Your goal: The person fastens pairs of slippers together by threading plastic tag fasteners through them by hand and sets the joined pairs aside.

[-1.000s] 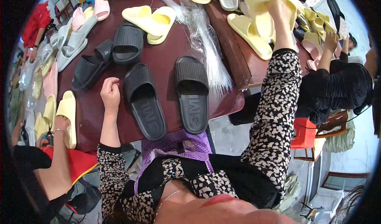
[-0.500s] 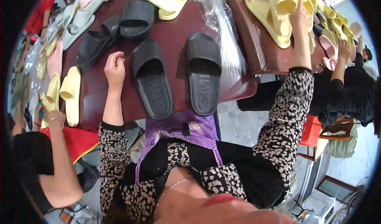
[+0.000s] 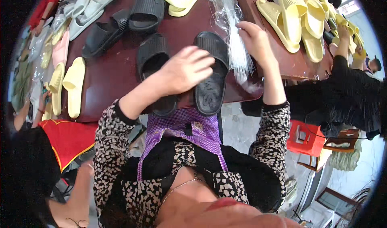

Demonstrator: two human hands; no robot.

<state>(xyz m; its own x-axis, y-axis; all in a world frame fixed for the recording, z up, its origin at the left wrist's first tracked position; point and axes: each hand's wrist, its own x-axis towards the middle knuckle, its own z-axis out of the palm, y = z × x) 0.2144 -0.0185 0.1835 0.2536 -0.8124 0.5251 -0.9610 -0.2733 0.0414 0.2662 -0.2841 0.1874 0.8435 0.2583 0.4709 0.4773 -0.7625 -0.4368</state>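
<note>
Two black slide slippers stand side by side at the near edge of the table, the left slipper [image 3: 152,52] and the right slipper [image 3: 209,90]. My left hand [image 3: 183,72] hovers across the gap between them with its fingers apart, hiding part of the left one. Its fingertips overlap the right slipper's strap, and I cannot tell whether they touch. At the bundle of thin clear plastic strands [image 3: 238,50] is my right hand [image 3: 258,44], its thumb and forefinger parted beside the strands. No held thing shows in either hand.
More black slippers [image 3: 146,14] lie farther back, with yellow slippers [image 3: 177,0] beyond. Yellow slippers [image 3: 74,86] and grey ones [image 3: 94,10] line the left. A second table [image 3: 278,62] on the right bears several yellow slippers. A red stool [image 3: 304,139] and co-workers flank me.
My left hand has swung right over the black slippers. My right hand has come back from the yellow slippers on the right table to the clear strands.
</note>
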